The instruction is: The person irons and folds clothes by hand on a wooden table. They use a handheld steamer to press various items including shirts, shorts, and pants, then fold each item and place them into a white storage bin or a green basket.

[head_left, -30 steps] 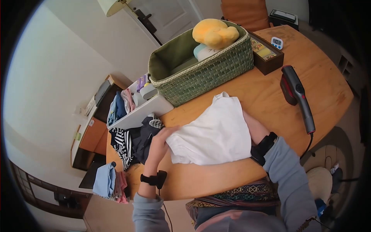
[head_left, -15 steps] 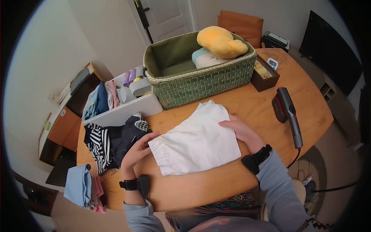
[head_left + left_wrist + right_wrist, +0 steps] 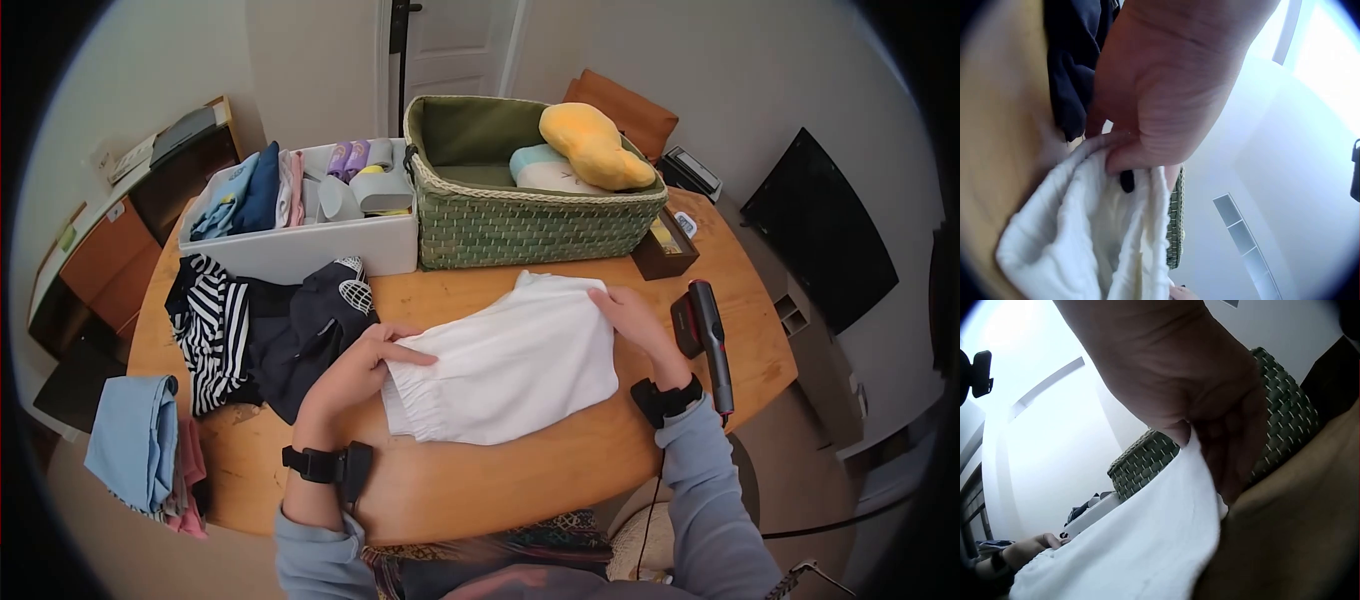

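White shorts [image 3: 510,365] with a gathered elastic waistband [image 3: 405,395] stretch between my two hands over the wooden table. At the waistband end, my left hand [image 3: 352,375] pinches the fabric, thumb on top; the left wrist view shows the thumb [image 3: 1125,153] pressed against the gathered layers. My right hand [image 3: 640,325] grips the far right corner of the shorts. In the right wrist view its thumb [image 3: 1179,432] holds the cloth edge, which hangs in a slope toward the left hand. Dark clothing [image 3: 305,330] lies just beyond my left hand.
A white bin [image 3: 330,255] of folded clothes and a green woven basket [image 3: 530,235] with plush toys stand along the back. Striped clothing [image 3: 225,325] lies at left, folded blue cloth [image 3: 135,440] at the left edge. A handheld steamer [image 3: 712,345] lies right, its cord trailing.
Both hands have taken hold of the shorts; half a second ago they rested at its two ends. The head view has swung, shifting the table and raising more of the far room into sight.
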`<control>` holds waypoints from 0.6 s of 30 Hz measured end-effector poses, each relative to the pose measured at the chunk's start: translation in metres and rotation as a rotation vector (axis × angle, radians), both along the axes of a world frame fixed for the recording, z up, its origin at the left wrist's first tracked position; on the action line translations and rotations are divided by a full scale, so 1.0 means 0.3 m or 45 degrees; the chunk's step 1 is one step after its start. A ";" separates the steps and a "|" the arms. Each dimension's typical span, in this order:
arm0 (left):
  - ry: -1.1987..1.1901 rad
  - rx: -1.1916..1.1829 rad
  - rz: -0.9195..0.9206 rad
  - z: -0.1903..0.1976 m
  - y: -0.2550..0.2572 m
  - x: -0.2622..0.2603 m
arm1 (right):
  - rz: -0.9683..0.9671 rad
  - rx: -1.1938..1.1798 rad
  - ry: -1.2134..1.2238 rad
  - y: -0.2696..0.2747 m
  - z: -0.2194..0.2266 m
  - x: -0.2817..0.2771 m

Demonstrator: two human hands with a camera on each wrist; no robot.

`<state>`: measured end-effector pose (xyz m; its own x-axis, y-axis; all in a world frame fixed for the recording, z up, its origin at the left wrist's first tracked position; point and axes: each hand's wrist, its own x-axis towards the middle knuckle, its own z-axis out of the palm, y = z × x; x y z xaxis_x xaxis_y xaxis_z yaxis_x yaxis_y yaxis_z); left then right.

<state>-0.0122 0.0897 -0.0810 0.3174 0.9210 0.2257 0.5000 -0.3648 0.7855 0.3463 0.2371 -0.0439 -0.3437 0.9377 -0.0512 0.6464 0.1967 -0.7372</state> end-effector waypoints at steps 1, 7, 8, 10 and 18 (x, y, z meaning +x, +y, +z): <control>-0.013 0.007 -0.003 -0.009 -0.001 -0.004 | 0.056 0.043 -0.133 0.007 0.002 -0.007; -0.389 -0.206 0.185 -0.009 -0.024 -0.044 | 0.009 0.393 -0.555 -0.028 0.042 0.123; -0.390 -0.210 0.160 -0.002 -0.022 -0.055 | -0.130 0.499 -0.697 -0.038 0.060 0.173; -0.400 -0.216 0.139 0.019 -0.027 -0.053 | -0.283 0.697 -0.838 -0.094 0.119 0.252; -0.088 -0.003 0.269 -0.006 -0.030 0.042 | -0.574 0.166 -1.003 -0.137 0.030 0.719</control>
